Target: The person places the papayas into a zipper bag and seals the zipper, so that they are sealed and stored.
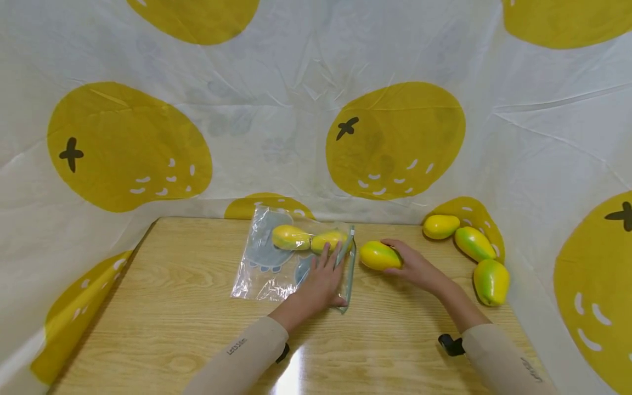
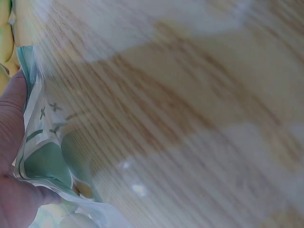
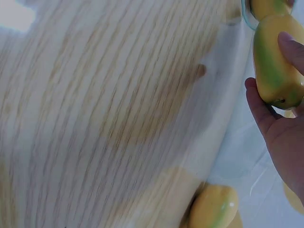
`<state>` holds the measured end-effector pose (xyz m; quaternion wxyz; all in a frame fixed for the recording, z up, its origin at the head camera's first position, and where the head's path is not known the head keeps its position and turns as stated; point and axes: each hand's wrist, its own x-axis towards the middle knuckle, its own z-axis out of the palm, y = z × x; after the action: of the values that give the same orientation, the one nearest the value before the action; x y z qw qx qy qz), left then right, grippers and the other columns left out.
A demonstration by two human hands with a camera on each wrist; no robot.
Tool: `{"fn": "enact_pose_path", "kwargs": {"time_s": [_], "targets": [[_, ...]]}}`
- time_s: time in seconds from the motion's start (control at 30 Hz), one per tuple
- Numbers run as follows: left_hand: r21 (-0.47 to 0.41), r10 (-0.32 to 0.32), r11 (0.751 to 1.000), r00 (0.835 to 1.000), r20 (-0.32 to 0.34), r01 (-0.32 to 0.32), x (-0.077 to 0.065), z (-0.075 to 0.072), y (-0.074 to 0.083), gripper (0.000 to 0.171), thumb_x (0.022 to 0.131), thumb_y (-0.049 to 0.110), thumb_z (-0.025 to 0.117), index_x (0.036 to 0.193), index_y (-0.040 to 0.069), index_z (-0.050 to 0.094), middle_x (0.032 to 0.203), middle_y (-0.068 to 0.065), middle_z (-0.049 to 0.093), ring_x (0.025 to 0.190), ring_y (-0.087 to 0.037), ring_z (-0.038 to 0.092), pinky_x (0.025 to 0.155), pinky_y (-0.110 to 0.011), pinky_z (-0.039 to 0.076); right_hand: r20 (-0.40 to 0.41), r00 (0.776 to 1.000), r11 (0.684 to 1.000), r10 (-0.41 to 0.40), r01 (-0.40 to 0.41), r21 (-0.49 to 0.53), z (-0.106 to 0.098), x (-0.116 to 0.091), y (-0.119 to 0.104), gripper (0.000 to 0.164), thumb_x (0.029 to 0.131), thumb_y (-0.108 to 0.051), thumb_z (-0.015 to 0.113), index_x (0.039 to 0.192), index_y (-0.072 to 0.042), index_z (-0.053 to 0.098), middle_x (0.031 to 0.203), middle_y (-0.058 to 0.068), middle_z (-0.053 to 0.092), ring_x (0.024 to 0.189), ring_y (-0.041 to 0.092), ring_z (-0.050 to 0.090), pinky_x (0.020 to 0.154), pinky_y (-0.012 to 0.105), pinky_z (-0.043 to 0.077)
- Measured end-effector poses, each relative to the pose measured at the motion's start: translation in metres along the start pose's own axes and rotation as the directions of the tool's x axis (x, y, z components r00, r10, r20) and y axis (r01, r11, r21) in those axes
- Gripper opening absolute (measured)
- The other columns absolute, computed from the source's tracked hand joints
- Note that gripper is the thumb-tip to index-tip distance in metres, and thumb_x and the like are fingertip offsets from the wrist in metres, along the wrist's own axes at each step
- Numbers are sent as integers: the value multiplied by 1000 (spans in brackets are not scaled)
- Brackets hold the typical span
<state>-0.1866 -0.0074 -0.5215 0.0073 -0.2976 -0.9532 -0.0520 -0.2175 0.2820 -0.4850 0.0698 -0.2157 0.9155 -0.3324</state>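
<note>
A clear zip bag (image 1: 269, 285) with a green zip edge and blue-grey printed shapes lies flat, its mouth facing right. Two yellow-green toy mangoes (image 1: 290, 238) sit inside it, end to end. My left hand (image 1: 321, 282) rests on the bag by its mouth, fingers spread over the nearer mango, thumb by the zip edge. In the left wrist view, the green edge of the bag stands slightly raised at the fingers (image 2: 13, 102). My right hand (image 1: 412, 266) grips another mango (image 1: 379, 255) between thumb and fingers, just right of the bag's mouth.
Three more mangoes stand along the right edge of the wooden table (image 1: 173, 329): one at the back (image 1: 441, 226), one in the middle (image 1: 475, 244), one nearest (image 1: 491, 282). A white sheet with yellow fruit prints (image 1: 276, 131) hangs behind and on both sides.
</note>
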Motion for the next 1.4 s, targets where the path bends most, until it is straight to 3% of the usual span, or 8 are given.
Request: {"fn": "enact_pose_path", "kwargs": {"time_s": [0.3, 0.63, 1.0, 1.2, 1.4], "targets": [[27, -11, 1000, 1000, 12, 11, -1, -2, 1, 126, 71, 71, 80, 163, 4, 27, 174, -18, -4, 159, -46, 8, 115, -63, 39, 98, 992, 997, -81, 83, -10, 12, 11, -12, 70, 91, -16, 79, 151, -1, 46, 150, 23, 54, 138, 44, 50, 113, 63, 39], [-10, -16, 1000, 1000, 18, 16, 0, -2, 0, 123, 73, 69, 80, 163, 4, 25, 174, -16, -9, 159, -45, 5, 116, -64, 37, 190, 978, 996, -86, 90, -10, 18, 20, -28, 67, 92, -14, 78, 150, -2, 48, 149, 18, 55, 136, 39, 53, 113, 60, 42], [-1, -11, 1000, 1000, 5, 11, -1, -2, 2, 122, 72, 69, 80, 162, 3, 29, 174, -18, -5, 158, -46, 7, 115, -64, 39, 124, 992, 999, -37, 34, 30, 20, 20, -33, 56, 92, -4, 75, 141, 3, 50, 141, 23, 56, 128, 39, 58, 107, 56, 49], [15, -16, 1000, 1000, -1, 16, 0, -2, 3, 122, 72, 70, 79, 162, 4, 29, 174, -18, -4, 158, -46, 8, 115, -63, 40, 87, 991, 994, -101, 96, 60, 22, 20, -23, 55, 90, -10, 79, 139, -1, 56, 136, 20, 61, 115, 36, 65, 97, 51, 57], [6, -16, 1000, 1000, -8, 16, -1, -3, 3, 123, 71, 68, 81, 162, 4, 29, 174, -19, -4, 158, -47, 10, 115, -64, 39, 30, 991, 991, -131, 131, -16, 28, 20, -22, 54, 89, -15, 81, 139, -5, 63, 122, 17, 60, 100, 29, 64, 86, 47, 60]]}}
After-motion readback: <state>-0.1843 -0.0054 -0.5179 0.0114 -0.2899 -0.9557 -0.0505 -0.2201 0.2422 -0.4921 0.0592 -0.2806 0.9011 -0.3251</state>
